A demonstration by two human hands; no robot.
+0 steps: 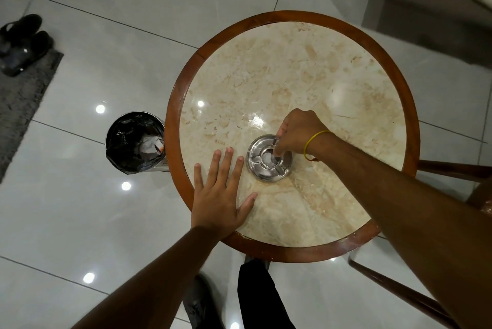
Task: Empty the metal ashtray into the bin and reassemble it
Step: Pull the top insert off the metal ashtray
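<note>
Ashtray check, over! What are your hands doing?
Left hand flat on table, empty. Right hand pinching ashtray top at its centre hole. Bin beside table, path clear.

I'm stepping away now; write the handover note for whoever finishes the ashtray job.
Left hand: open, flat on the table, holding nothing.
Right hand: fingers on the ashtray, thumb in its centre hole, gripping the top piece.
Ashtray: on the table, top piece on its base. Whether it holds ash cannot be seen.
Bin: on the floor left of the table, black liner, some rubbish inside.
Done: cannot tell whether it was emptied.
Left: if not emptied, lift the top piece, tip the contents into the bin, refit the top piece.
</note>
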